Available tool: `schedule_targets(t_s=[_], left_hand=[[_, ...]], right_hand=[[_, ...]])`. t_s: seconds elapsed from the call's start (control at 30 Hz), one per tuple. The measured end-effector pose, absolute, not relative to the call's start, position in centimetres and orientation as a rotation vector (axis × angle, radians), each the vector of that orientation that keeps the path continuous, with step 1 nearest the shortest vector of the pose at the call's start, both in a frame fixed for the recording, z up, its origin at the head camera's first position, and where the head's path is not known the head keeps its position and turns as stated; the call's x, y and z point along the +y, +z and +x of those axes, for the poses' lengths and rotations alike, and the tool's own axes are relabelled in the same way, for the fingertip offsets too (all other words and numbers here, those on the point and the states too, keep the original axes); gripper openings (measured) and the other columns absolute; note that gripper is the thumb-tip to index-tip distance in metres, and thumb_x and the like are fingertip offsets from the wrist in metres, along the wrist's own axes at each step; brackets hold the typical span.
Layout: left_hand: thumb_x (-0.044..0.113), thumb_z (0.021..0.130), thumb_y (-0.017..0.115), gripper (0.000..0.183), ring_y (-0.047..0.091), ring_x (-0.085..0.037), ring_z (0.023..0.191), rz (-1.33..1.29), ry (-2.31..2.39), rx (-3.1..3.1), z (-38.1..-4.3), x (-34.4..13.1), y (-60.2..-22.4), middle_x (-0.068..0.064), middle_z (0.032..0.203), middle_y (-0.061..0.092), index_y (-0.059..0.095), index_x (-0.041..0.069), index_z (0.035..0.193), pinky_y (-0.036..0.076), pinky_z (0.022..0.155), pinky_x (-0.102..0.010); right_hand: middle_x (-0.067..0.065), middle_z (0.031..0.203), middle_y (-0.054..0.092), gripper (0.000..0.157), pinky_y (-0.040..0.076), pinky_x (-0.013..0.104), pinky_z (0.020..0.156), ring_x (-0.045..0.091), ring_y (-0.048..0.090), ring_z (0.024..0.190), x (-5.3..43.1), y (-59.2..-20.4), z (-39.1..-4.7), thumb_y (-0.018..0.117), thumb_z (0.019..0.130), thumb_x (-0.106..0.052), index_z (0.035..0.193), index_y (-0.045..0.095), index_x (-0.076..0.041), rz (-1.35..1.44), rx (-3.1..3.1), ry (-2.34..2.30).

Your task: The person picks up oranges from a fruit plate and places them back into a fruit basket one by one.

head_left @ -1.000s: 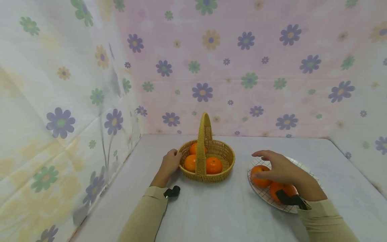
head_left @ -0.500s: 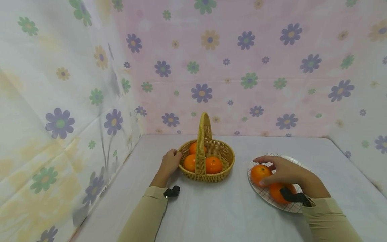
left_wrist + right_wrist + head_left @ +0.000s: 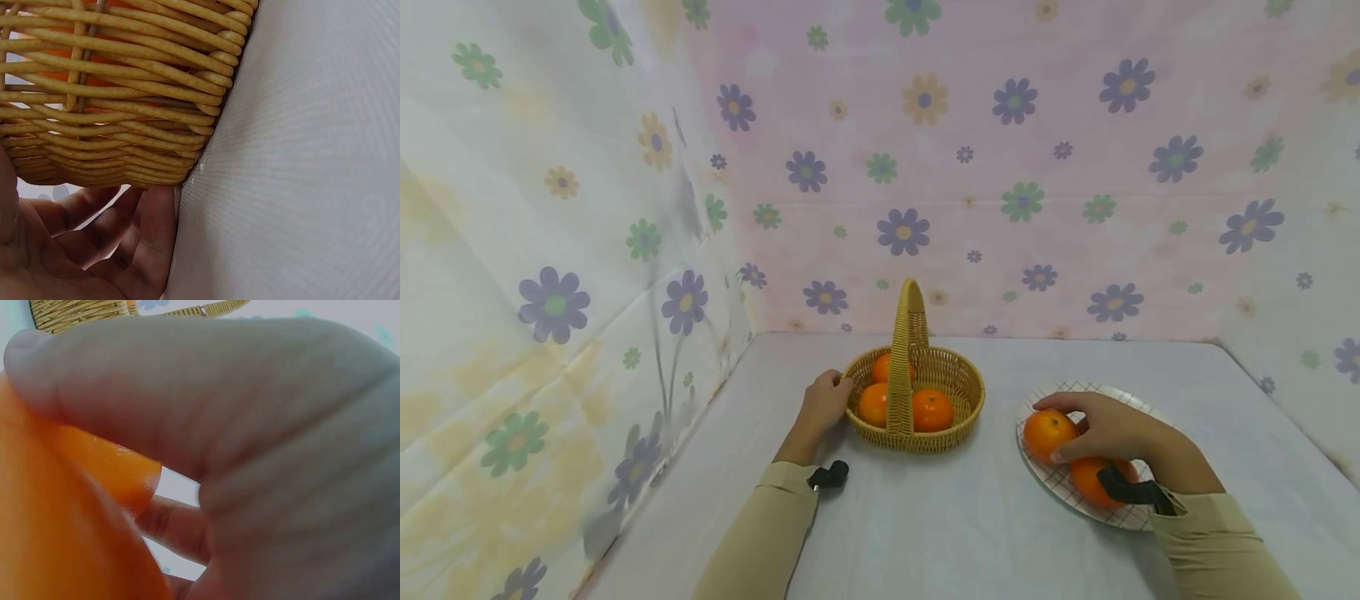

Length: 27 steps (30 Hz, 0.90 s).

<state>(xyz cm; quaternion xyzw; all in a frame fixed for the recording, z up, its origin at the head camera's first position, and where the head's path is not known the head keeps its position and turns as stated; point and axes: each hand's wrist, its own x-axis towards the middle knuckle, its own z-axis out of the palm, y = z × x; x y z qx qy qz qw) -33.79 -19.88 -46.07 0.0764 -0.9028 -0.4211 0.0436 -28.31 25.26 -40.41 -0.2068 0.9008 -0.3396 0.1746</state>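
Note:
My left hand [image 3: 823, 408] holds the left side of a yellow wicker basket [image 3: 962, 383] with a tall arched handle. In the left wrist view its fingers [image 3: 153, 231] lie against the woven wall, low by the tabletop. Three oranges sit in the basket, among them a front orange [image 3: 933, 411]. At the right, my right hand [image 3: 1112, 429] grips an orange [image 3: 1047, 435] on a white checked plate [image 3: 1060, 487], thumb on the near side and fingers beyond. A second orange [image 3: 1093, 485] lies on the plate under that hand, partly covered by the black wrist strap.
A white cloth covers the table [image 3: 940, 525], with bare cloth between basket and plate. Flowered curtains [image 3: 970, 175] enclose the back and both sides. The basket handle rises well above the rim.
My right hand has come down onto the plate's left orange, and its thumb and fingers have closed around it. The left hand and basket stay in place.

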Motion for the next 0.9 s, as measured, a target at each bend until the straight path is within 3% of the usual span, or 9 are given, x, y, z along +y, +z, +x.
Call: schedule_targets(t_s=[0.9], left_hand=[[0.039,0.1,0.048,0.039,0.059,-0.024,0.091,0.262,-1.3,-2.768,-33.7,-19.7,-45.9,-0.011,0.104,0.065,0.064,0.007,0.115,0.05,0.073,-0.032]], right_hand=[[0.012,0.142,0.059,0.074,0.058,0.034,0.071,0.021,0.066,0.092,24.1,-38.7,-27.6,0.087,0.08,-0.044,0.144,0.057,-0.025,-0.568,2.678,-0.972]])
